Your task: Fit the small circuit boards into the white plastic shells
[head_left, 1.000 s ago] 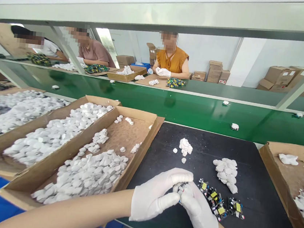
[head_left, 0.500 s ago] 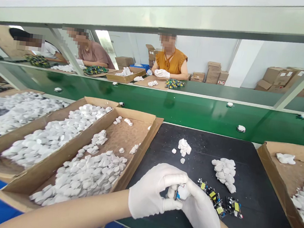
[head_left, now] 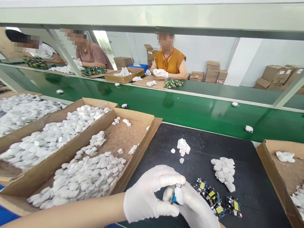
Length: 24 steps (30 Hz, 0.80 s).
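Between my two white-gloved hands is a small circuit board held on edge, with blue parts showing. My left hand is closed around it, thumb below and fingers above. A soft white putty-like lump lies against the board's right side. My right hand presses on this lump with its fingers together; its fingertips are partly hidden. Just beyond my right hand, several circuit boards with yellow parts lie on the black mat. Past them are a larger pile of white lumps and a smaller one.
Cardboard trays of white lumps stand at left and right. Behind the mat runs a green conveyor carrying spaced boards topped with white lumps. Across it, several co-workers sit at a bench. A metal beam crosses overhead.
Boards on the conveyor have shifted slightly to the right. My hands keep hold of the circuit board and white lump, with the right hand turned a little. The view has moved slightly.
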Tool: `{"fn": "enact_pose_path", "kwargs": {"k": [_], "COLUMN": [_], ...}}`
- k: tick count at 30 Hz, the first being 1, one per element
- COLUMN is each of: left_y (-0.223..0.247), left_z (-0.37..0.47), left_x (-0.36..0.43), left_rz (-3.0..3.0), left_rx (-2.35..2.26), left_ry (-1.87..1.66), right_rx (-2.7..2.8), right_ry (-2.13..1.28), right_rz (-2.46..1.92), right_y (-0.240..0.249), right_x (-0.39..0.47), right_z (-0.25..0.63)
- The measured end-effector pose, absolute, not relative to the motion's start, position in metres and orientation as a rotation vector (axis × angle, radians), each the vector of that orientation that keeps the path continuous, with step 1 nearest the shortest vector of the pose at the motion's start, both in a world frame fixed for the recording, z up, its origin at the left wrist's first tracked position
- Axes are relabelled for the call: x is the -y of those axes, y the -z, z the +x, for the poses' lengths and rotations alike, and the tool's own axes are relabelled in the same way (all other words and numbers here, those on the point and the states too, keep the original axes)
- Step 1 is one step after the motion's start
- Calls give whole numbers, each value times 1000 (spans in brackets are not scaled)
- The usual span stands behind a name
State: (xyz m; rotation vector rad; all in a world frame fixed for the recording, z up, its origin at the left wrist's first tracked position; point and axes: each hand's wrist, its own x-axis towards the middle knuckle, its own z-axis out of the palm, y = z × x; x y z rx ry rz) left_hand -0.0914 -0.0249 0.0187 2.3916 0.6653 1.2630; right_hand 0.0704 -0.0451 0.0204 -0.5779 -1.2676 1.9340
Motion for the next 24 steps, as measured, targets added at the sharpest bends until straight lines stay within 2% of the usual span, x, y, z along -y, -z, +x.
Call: {"fn": "enact_pose_path", "kwargs": {"k": [7, 11, 16, 24], "left_y": [-17, -15, -14, -3], "left_z": [-93, -92, -92, -94], "left_x": [24, 23, 23, 18], "left_rz": [2448, 2466, 2526, 2489], "left_rx": [-718, -779, -767, -801], "left_ry": [-1245, -1251, -1213, -1153], "right_rx": [1459, 1384, 1522, 1493], "right_ry": [-1768, -1848, -1682, -1635], "right_rz": [-831, -795, -904, -946], "right_y": [-17, -15, -20, -14], "right_x": [45, 44, 46, 45], "right_z": [71, 68, 67, 65]}}
